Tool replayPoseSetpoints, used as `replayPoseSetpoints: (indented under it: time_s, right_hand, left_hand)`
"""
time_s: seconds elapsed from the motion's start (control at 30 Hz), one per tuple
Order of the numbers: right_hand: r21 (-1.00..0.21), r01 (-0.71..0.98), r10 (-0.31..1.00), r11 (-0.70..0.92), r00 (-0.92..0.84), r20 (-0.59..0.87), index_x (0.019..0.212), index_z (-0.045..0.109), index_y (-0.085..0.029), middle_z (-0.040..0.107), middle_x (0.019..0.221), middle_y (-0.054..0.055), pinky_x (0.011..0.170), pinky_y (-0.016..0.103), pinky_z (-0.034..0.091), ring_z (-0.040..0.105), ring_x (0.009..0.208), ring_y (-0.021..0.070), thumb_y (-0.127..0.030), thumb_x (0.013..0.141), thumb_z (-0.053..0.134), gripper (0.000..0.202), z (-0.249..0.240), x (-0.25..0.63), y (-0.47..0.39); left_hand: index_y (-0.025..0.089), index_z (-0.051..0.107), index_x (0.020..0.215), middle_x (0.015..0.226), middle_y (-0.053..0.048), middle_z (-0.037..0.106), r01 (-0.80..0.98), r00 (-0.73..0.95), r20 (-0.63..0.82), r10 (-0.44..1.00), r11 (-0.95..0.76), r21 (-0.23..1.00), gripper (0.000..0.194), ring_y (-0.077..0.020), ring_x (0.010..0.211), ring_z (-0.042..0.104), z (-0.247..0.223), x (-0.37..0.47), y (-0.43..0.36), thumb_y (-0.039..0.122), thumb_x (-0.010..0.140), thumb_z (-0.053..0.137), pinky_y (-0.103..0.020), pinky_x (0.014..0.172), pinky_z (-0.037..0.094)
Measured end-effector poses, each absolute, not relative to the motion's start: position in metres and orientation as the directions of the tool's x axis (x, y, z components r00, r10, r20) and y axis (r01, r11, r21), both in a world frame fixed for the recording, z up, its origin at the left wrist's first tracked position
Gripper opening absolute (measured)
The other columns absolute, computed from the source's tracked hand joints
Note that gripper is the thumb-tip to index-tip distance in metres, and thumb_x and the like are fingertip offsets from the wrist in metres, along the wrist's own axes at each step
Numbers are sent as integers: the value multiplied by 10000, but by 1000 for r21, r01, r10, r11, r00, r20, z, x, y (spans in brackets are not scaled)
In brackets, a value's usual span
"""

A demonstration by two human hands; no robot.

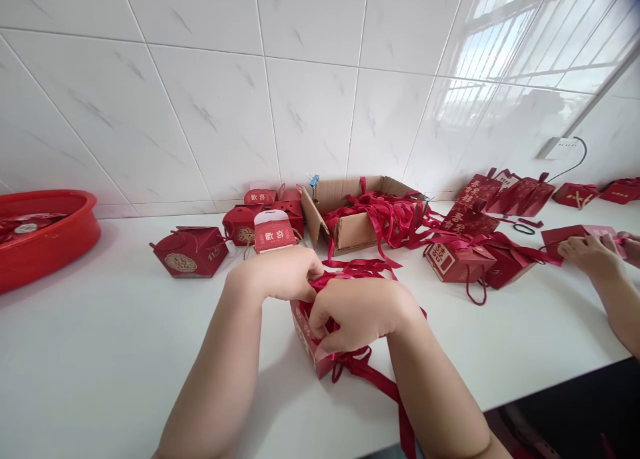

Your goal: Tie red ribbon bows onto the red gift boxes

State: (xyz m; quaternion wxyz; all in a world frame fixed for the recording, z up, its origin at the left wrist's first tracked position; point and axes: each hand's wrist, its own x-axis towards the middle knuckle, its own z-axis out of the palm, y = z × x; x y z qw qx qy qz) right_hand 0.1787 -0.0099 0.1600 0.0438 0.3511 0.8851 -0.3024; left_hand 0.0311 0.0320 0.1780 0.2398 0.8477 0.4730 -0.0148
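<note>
A small red gift box (304, 332) with pale printing stands on the table in front of me, mostly covered by my hands. Over its far side bends my left hand (280, 274), fingers curled down on red ribbon at the box top. My right hand (363, 312) is closed too, its thumb near the box's front edge and its fingers on the ribbon; the exact grip is partly hidden. Loose red ribbon (373, 374) trails from the box under my right forearm and over the table edge.
Behind stands an open cardboard box (357, 232) of tangled red ribbon. Several red gift boxes sit around, one at the left (193, 252), others at the right (460, 260). A red basin (75, 236) is far left. Black-handled scissors (524, 228) lie near another person's hands (590, 252).
</note>
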Motion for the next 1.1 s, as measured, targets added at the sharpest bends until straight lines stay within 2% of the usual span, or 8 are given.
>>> replayPoseSetpoints:
  time_s: [0.07,0.3,0.47,0.67,0.77,0.87,1.0,1.1]
  right_hand:
    - [-507,662,581,552,-741,-336,538,517,-188,520,525,-57,403,234,249,408,476,80,-258,750,649,259,160,178,-7]
    - [-501,652,596,569,-747,-295,587,523,-178,497,557,-48,445,239,252,382,497,70,-337,794,598,271,167,200,-6]
    - [-536,646,633,543,-734,-245,587,493,-172,478,561,-48,469,226,270,399,528,71,-282,804,584,260,177,214,-11]
    - [-620,606,763,498,-647,-19,654,465,-180,369,567,-55,474,227,270,315,513,74,-309,893,485,273,184,238,-14]
    - [-687,599,869,411,-486,96,675,461,-187,342,585,-54,457,226,255,295,509,76,-383,912,460,307,185,254,-15]
    - [-725,596,930,344,-322,177,706,491,-188,417,628,-37,467,221,282,349,525,77,-414,916,450,312,185,266,-16]
    - [-732,634,967,251,-127,222,690,486,-189,405,613,-45,436,216,243,286,468,58,-455,903,463,343,185,271,-18]
    - [-737,635,972,231,-112,209,683,489,-188,410,606,-46,424,214,230,267,451,51,-471,895,472,354,185,271,-19]
  left_hand:
    - [196,422,530,555,27,411,815,575,-415,705,-452,362,137,-93,459,290,178,32,37,209,556,556,-260,439,179]
    - [209,530,646,653,9,524,833,553,-438,709,-470,290,94,-116,517,408,174,38,42,228,568,579,-248,450,248]
    - [258,615,893,834,-27,635,847,523,-503,688,-484,219,332,-192,655,556,163,51,48,271,563,586,-257,499,365]
    - [222,534,672,627,15,502,826,564,-468,680,-469,314,151,-132,524,435,165,44,51,365,627,542,-245,448,282]
    - [205,448,583,558,23,397,838,540,-420,730,-417,353,260,-107,461,322,173,34,50,434,656,548,-259,424,206]
    - [195,398,526,517,24,326,831,538,-363,761,-405,382,396,-98,444,261,182,23,47,517,651,592,-273,426,159]
    - [186,450,496,512,14,356,803,561,-329,760,-402,441,429,-102,460,282,190,10,41,545,636,637,-273,431,157]
    - [185,467,505,528,11,396,783,585,-330,741,-409,468,380,-109,494,319,193,1,37,486,665,635,-262,441,190]
